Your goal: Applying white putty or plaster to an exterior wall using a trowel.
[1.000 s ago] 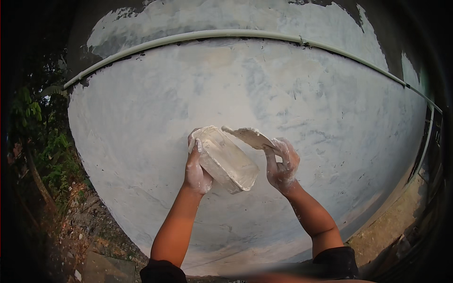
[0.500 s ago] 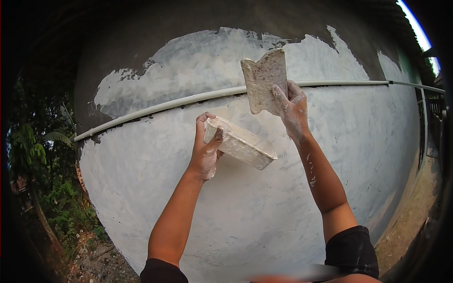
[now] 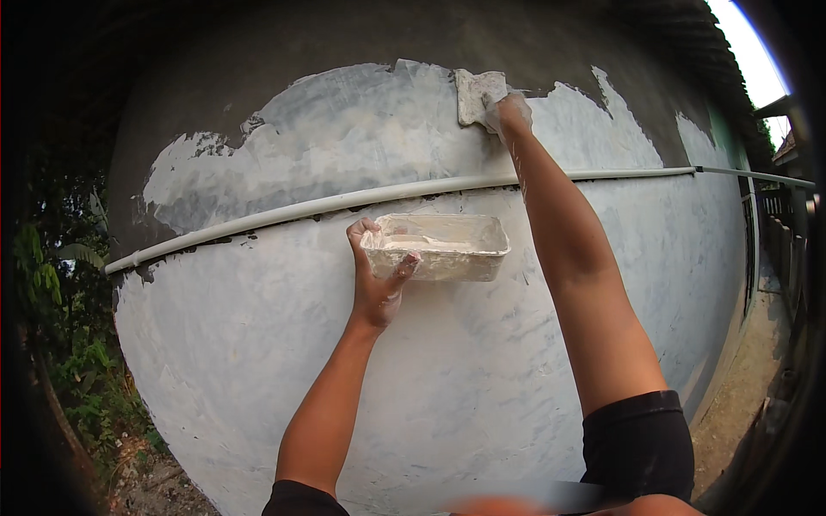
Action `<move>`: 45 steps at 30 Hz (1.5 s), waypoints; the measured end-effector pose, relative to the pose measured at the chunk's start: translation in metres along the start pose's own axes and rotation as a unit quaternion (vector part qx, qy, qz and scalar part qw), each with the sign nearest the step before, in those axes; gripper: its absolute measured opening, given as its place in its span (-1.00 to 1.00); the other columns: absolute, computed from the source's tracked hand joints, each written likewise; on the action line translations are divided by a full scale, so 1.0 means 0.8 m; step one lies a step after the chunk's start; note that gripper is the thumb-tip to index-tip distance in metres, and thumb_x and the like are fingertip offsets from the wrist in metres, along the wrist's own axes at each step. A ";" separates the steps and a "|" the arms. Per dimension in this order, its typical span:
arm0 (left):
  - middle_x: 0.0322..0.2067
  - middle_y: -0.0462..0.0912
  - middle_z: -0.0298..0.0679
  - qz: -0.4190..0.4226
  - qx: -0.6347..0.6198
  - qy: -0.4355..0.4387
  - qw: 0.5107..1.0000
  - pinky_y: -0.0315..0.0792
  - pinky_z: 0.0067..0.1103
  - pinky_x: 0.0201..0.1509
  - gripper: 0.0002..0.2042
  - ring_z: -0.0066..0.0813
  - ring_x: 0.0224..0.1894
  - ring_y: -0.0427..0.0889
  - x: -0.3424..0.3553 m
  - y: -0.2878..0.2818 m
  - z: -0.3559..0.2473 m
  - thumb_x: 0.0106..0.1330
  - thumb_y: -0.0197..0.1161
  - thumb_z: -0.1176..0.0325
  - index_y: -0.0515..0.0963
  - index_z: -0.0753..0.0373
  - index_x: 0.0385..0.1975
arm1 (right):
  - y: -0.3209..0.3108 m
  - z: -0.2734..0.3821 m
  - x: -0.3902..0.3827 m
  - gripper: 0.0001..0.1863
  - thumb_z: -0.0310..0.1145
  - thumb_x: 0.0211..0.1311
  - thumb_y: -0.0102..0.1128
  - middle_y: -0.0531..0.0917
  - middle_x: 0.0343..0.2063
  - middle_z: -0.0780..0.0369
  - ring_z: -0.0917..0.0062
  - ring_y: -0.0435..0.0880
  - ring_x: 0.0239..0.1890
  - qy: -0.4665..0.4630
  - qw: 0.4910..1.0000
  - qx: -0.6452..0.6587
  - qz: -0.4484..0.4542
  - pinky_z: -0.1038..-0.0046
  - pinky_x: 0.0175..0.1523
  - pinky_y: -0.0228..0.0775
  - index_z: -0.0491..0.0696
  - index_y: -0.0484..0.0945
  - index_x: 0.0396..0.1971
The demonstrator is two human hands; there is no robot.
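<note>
My left hand [image 3: 380,288] grips the end of an off-white rectangular tub [image 3: 443,265], held level below the pipe, with creamy paste inside and smeared on its rim. Up high, my right hand [image 3: 508,115] is closed on a flat, paste-crusted scraper blade [image 3: 477,90], which lies at the ragged border between the whitish coat [image 3: 361,129] and the bare dark grey wall [image 3: 284,52]; whether it touches the wall I cannot tell. Both hands are spattered with white.
A white pipe [image 3: 344,194] runs across the wall. Plants [image 3: 77,353] and rubble ground line the left side. On the right are a narrow path [image 3: 731,396], a wooden fence [image 3: 783,249] and a roof edge [image 3: 731,60] against bright sky.
My right hand has lifted the scraper up and forward to the upper wall. The tub has turned level. The view has shifted upward since a second ago, showing more dark wall.
</note>
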State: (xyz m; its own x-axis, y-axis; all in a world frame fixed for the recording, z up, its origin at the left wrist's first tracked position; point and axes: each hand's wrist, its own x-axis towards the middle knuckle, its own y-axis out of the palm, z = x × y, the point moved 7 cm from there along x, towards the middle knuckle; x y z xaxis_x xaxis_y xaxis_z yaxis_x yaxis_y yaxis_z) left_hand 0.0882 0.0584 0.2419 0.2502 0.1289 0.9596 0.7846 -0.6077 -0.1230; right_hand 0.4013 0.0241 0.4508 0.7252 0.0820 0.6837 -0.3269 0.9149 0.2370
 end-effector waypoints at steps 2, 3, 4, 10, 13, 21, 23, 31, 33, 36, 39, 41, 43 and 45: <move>-0.01 0.32 -0.17 -0.021 0.004 0.009 1.000 0.38 -0.46 0.13 -0.33 -0.39 0.07 0.38 -0.003 -0.007 0.012 0.17 0.46 0.19 0.03 0.04 0.04 | -0.004 -0.003 -0.001 -0.48 -0.01 0.11 0.34 0.63 0.04 0.08 0.21 0.62 0.10 -0.006 0.999 -0.038 -0.013 0.28 0.12 0.49 -0.06 0.63 -0.04; -0.01 0.32 -0.17 -0.021 -0.005 0.007 1.000 0.38 -0.46 0.13 -0.33 -0.39 0.07 0.38 -0.004 -0.008 0.017 0.17 0.46 0.19 0.03 0.04 0.04 | -0.006 -0.009 0.007 -0.50 -0.01 0.12 0.32 0.63 0.05 0.10 0.24 0.60 0.12 0.003 0.997 -0.082 0.013 0.29 0.14 0.47 -0.04 0.63 -0.03; -0.01 0.32 -0.17 -0.017 -0.005 0.013 1.000 0.38 -0.46 0.13 -0.34 -0.39 0.06 0.38 -0.004 -0.009 0.019 0.17 0.46 0.19 0.04 0.05 0.04 | -0.011 -0.016 0.013 -0.51 -0.02 0.14 0.30 0.63 0.06 0.11 0.26 0.59 0.15 0.012 0.991 -0.124 0.039 0.31 0.17 0.45 -0.02 0.64 -0.02; -0.01 0.33 -0.17 -0.005 -0.037 0.022 0.999 0.40 -0.48 0.11 -0.35 -0.40 0.05 0.40 -0.003 -0.009 0.021 0.15 0.44 0.20 0.05 0.07 0.04 | -0.083 -0.040 0.025 -0.60 -0.15 0.17 0.26 0.65 0.02 0.08 0.21 0.61 0.12 -0.039 0.981 -0.180 -0.065 0.24 0.15 0.46 -0.05 0.62 -0.06; -0.01 0.33 -0.16 -0.002 -0.047 0.021 0.999 0.41 -0.49 0.12 -0.34 -0.40 0.06 0.40 -0.008 -0.011 0.023 0.15 0.44 0.19 0.04 0.08 0.04 | -0.097 -0.009 0.024 -0.55 -0.10 0.14 0.30 0.66 -0.03 0.05 0.17 0.63 0.07 -0.073 0.974 -0.192 -0.096 0.20 0.14 0.46 -0.10 0.58 -0.08; -0.01 0.33 -0.16 0.002 -0.038 0.036 0.999 0.37 -0.48 0.15 -0.29 -0.37 0.07 0.41 -0.008 -0.014 0.028 0.14 0.44 0.08 0.04 0.14 0.07 | -0.039 0.063 0.056 -0.54 -0.19 0.18 0.22 0.61 0.05 0.04 0.17 0.60 0.12 -0.090 0.991 -0.087 -0.056 0.22 0.16 0.46 -0.09 0.50 0.05; -0.01 0.33 -0.16 -0.004 -0.031 0.038 0.999 0.36 -0.48 0.16 -0.29 -0.37 0.08 0.41 -0.013 -0.017 0.022 0.14 0.43 0.07 0.04 0.14 0.07 | -0.027 0.090 0.034 -0.55 -0.21 0.20 0.18 0.59 0.08 0.05 0.17 0.59 0.13 -0.121 0.985 -0.122 -0.023 0.22 0.17 0.46 -0.08 0.50 0.07; 0.01 0.29 -0.17 -0.001 -0.014 0.024 1.000 0.34 -0.47 0.18 -0.28 -0.37 0.10 0.38 -0.013 -0.014 0.019 0.13 0.44 0.08 0.04 0.15 0.07 | -0.008 0.135 -0.027 -0.62 -0.23 0.08 0.27 0.69 -0.09 0.05 0.18 0.70 -0.05 -0.237 0.949 -0.196 -0.069 0.22 0.02 0.55 -0.08 0.65 -0.10; 0.02 0.28 -0.16 -0.002 -0.013 0.024 1.000 0.33 -0.47 0.19 -0.28 -0.37 0.11 0.37 -0.012 -0.012 0.021 0.12 0.44 0.08 0.04 0.15 0.08 | -0.010 0.125 0.006 -0.54 -0.19 0.07 0.33 0.63 0.01 0.04 0.19 0.64 0.05 -0.224 0.957 -0.172 -0.067 0.23 0.10 0.50 -0.02 0.60 0.00; 0.03 0.29 -0.13 -0.009 -0.011 0.040 0.999 0.32 -0.44 0.22 -0.25 -0.34 0.14 0.35 -0.010 -0.020 0.026 0.08 0.46 0.04 0.05 0.14 0.08 | -0.018 0.106 0.003 -0.48 -0.18 0.06 0.38 0.60 0.07 0.04 0.22 0.59 0.14 -0.167 0.974 -0.138 -0.058 0.23 0.18 0.46 0.02 0.57 0.07; 0.03 0.29 -0.13 -0.025 -0.022 0.042 0.999 0.31 -0.44 0.22 -0.24 -0.34 0.14 0.35 -0.013 -0.019 0.023 0.07 0.46 0.02 0.05 0.15 0.08 | -0.024 0.068 0.024 -0.38 -0.30 0.07 0.34 0.68 -0.18 -0.04 0.10 0.68 -0.08 -0.166 0.978 -0.102 -0.072 0.13 -0.01 0.54 -0.04 0.43 0.19; 0.03 0.29 -0.14 -0.033 -0.018 0.051 0.998 0.32 -0.45 0.22 -0.25 -0.35 0.14 0.35 -0.015 -0.022 0.025 0.08 0.46 0.04 0.05 0.14 0.08 | -0.021 0.045 0.026 -0.61 -0.23 0.04 0.34 0.72 -0.20 0.06 0.27 0.76 -0.21 -0.112 0.992 -0.041 0.030 0.31 -0.15 0.62 -0.18 0.66 -0.18; 0.02 0.29 -0.15 -0.036 -0.021 0.059 0.997 0.32 -0.45 0.21 -0.26 -0.35 0.15 0.35 -0.015 -0.019 0.021 0.08 0.46 0.05 0.05 0.14 0.08 | -0.037 0.028 0.036 -0.60 -0.22 0.01 0.39 0.73 -0.30 0.07 0.36 0.77 -0.35 -0.125 0.990 -0.067 0.013 0.40 -0.30 0.64 -0.24 0.66 -0.25; 0.01 0.30 -0.16 -0.062 -0.044 0.032 0.997 0.34 -0.47 0.19 -0.29 -0.37 0.13 0.36 -0.018 -0.021 0.015 0.12 0.44 0.10 0.05 0.13 0.08 | -0.056 0.010 0.045 -0.70 -0.33 0.09 0.27 0.73 -0.15 0.17 0.30 0.71 -0.04 -0.065 0.978 -0.195 -0.016 0.30 0.08 0.50 0.04 0.69 -0.13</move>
State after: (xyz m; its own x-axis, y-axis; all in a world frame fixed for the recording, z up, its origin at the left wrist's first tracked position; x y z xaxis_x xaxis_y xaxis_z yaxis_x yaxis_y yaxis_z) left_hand 0.0782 0.0764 0.2268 0.1157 0.1595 0.9804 0.7543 -0.6563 0.0177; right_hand 0.4372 -0.0174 0.4704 0.6404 0.0236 0.7677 -0.0306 0.9995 -0.0052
